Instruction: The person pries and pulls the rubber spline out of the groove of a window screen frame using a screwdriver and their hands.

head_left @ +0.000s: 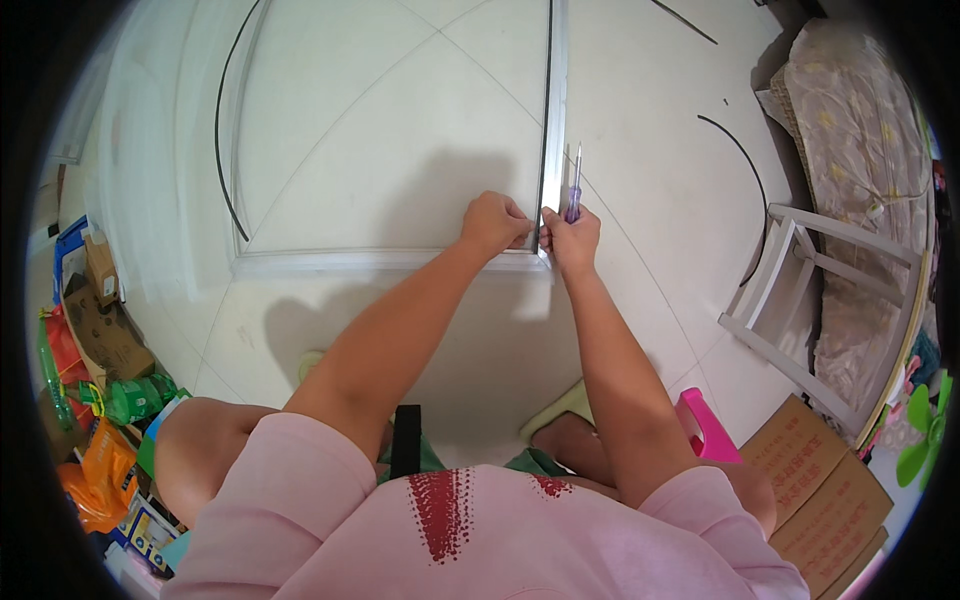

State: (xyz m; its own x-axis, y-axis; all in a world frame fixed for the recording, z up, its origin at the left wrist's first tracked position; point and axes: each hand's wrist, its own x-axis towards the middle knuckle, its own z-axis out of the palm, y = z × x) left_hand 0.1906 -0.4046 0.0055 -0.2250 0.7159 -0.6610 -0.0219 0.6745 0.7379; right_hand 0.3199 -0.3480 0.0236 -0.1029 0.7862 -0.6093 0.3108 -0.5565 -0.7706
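A silver metal frame (390,258) lies on the tiled floor, and both my hands are at its near right corner. A black strip (547,120) runs along the inner edge of its right side. My left hand (490,224) is closed in a pinch beside the near end of that strip; what its fingertips hold, if anything, is hidden. Across the frame's right bar, my right hand (574,242) grips a screwdriver (574,192) with a clear purple handle, its shaft pointing away from me. The thumb and fingers of this hand touch or nearly touch the bar.
Loose black strips lie at the left (217,130) and right (757,180). A grey stool-like frame (850,240) stands at right, near flattened cardboard (810,490) and a pink plastic stool (703,425). Bags and boxes (105,330) crowd the left.
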